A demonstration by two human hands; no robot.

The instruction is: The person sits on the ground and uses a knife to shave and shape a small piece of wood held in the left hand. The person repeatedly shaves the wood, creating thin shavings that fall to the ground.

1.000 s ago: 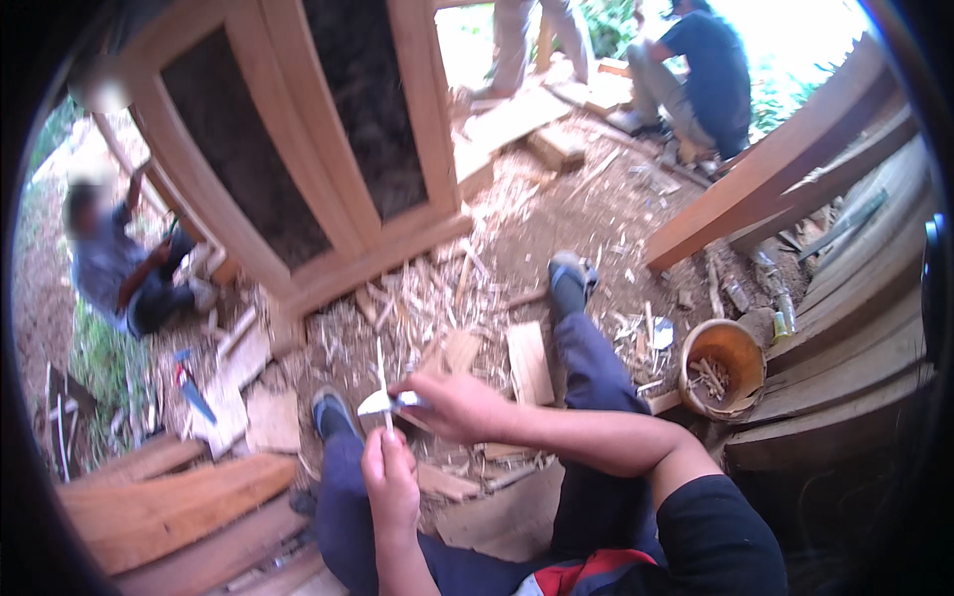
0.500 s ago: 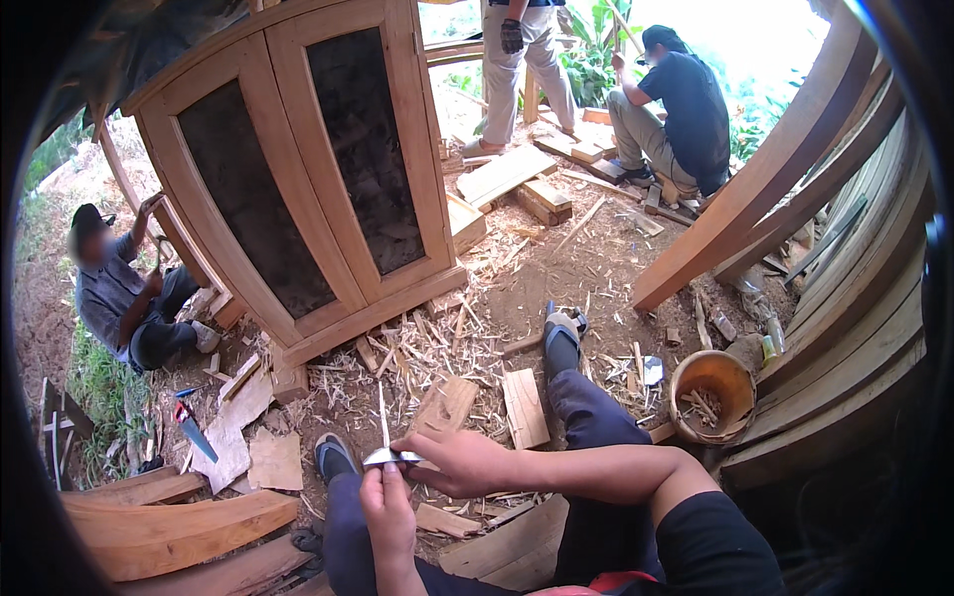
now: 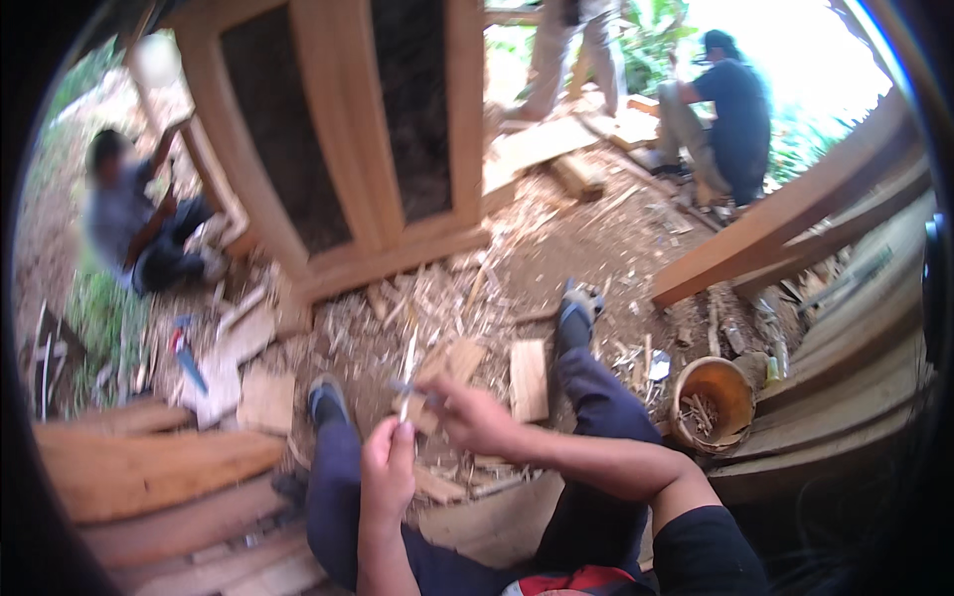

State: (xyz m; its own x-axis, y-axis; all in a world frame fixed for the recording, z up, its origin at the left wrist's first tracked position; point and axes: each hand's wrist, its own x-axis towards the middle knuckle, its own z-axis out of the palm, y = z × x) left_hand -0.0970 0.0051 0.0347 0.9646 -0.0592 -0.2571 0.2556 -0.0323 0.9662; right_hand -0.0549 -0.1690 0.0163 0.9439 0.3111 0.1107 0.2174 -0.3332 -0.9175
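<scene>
I sit with both legs in dark blue trousers stretched over ground strewn with wood shavings. My left hand is closed around the lower end of a thin pale wooden stick that stands upright. My right hand is closed on a small knife, whose blade lies across the stick just above my left fist. The picture is blurred, so the blade's edge is hard to make out.
A large wooden door frame lies ahead. A person sits at the left; another crouches at the far right near a standing person. An orange bucket stands right of my leg. Planks lie at the left.
The view has shifted and blurred as my head moved. My hands and the stick sit a little further right and up in the picture; the grip on stick and knife is the same.
</scene>
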